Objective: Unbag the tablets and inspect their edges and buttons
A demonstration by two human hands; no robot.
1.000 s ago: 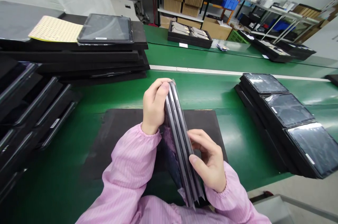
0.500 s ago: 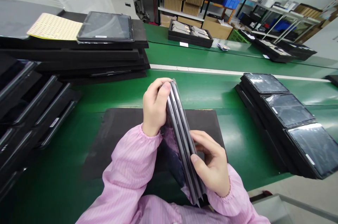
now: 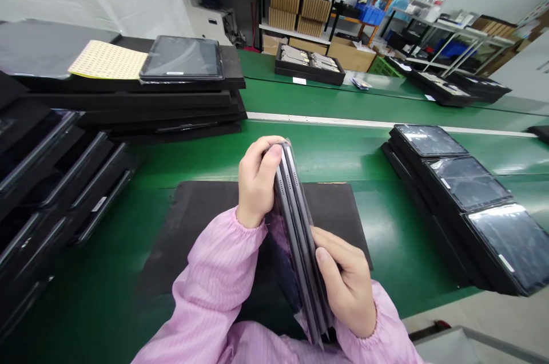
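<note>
Holding, at centre: one bundle of three slim grey tablets, set on edge, long sides running from 11 o'clock to 5 o'clock, clear film showing at both ends. All positions below are read from this bundle.

Left hand: at the 11 o'clock end; grip clamped on the bundle, thumb over the edges.

Right hand: at 4 o'clock; thumb and fingertips near each other, touching the bundle's right side. Whether this grip is closed on any single tablet, cannot tell.

Sleeves, pair: pink, striped, elastic cuffs.

Mat: black, flat, beneath the bundle, lying on the green counter.

Black trays, stacked: 3 o'clock, bearing three film-covered screens in a row, each with a white label.

Black foam racks: 9 o'clock, with devices slotted on a slant.

Pile of black slabs: between 10 and 11 o'clock; on top, one film-covered tablet and, just beside it, a pale yellow sheet of small dots.

Black box: 12 o'clock, far side, filled with grey parts.

Shelving with brown cartons: 12 o'clock, beyond the box.

Blue bin: 1 o'clock, background, near a person in blue
</note>
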